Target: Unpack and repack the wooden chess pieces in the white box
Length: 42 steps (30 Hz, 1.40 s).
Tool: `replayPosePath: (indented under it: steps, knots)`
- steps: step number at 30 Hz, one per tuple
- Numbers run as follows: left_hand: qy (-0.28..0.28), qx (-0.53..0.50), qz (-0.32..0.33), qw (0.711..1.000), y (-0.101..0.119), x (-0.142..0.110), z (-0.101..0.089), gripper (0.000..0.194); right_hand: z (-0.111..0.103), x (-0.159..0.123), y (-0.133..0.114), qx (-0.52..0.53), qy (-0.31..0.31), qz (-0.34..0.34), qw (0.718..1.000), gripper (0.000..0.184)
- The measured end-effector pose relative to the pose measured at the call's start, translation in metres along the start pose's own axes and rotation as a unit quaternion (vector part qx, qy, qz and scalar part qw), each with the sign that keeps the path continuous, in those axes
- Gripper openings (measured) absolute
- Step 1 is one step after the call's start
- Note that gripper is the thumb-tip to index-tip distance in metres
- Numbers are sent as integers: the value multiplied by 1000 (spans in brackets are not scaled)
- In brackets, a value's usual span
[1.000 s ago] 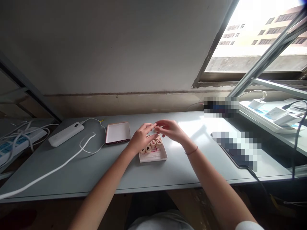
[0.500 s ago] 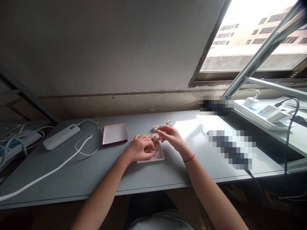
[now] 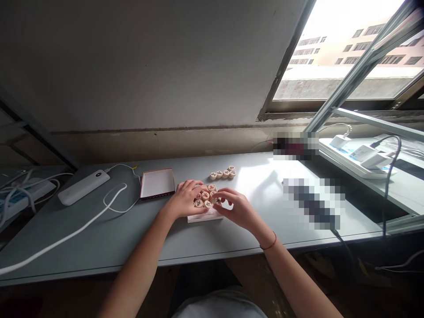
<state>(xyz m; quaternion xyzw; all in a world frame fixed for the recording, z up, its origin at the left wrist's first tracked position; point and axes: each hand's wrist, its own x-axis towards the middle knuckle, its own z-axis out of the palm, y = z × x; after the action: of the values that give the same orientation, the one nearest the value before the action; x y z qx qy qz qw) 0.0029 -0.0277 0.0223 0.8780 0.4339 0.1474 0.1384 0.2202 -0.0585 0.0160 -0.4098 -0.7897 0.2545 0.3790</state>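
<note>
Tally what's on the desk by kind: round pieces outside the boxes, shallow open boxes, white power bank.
Loose round pieces: 5
Shallow open boxes: 2
White power bank: 1
Total: 8
Boxed pieces not counted, partly hidden.

Chinese characters, some red and some dark, are borne by the round pieces [image 3: 206,195] in the white box [image 3: 202,218] and by the row of pieces [image 3: 226,173] behind it; none can be clearly read.

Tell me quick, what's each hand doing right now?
Left hand: open, curved around round pieces in the white box.
Right hand: curled at one piece; grip cannot be told.
</note>
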Motion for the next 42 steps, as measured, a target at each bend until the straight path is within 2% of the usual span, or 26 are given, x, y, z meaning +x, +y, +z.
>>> replayPosePath:
  steps: [4, 7, 12, 17, 21, 26, 30, 32, 34, 36, 37, 39, 42]
  knots:
    - [-25, -5, -21, 999, -7, -1, 5, 57, 9, 8, -7, -111, -31, -78, 990, 10]
    - [-45, -21, -28, 998, -10, 0, 8, 66, 17, 13, -3, -146, -59, -111, 981, 12]
    - [-72, -51, -68, 994, -9, 1, 6, 78, 21, 8, 2, -154, -65, -106, 980, 17]
    - [-79, -72, -66, 992, -7, 1, 4, 77, 15, 6, -3, -230, -76, -57, 969, 10]
    - [-70, -82, -66, 992, -11, 2, 7, 76, 15, 12, -2, -274, -90, -44, 956, 13]
    - [-44, -88, -87, 991, -20, 6, 12, 75, 22, 22, 7, -264, -77, -67, 959, 13]
    - [-45, -86, -86, 991, -23, 6, 11, 75, 17, 28, 11, -197, -64, -74, 975, 13]
    - [-45, -86, -75, 992, -25, 6, 10, 76, 6, 36, 17, -145, -24, -31, 989, 16]
    - [-47, -84, -66, 993, -27, 5, 10, 78, -10, 49, 29, -135, 52, 75, 987, 20]
    - [-54, -83, -61, 993, -28, 5, 10, 81, -26, 67, 46, -192, 132, 219, 947, 21]
    - [-58, -84, -59, 993, -29, 5, 10, 81, -33, 76, 54, -226, 137, 269, 926, 20]
    - [-64, -89, -58, 992, -28, 4, 9, 82, -43, 94, 70, -273, 96, 331, 898, 21]
    - [-67, -95, -57, 992, -25, 3, 7, 79, -45, 114, 85, -301, -15, 373, 877, 23]
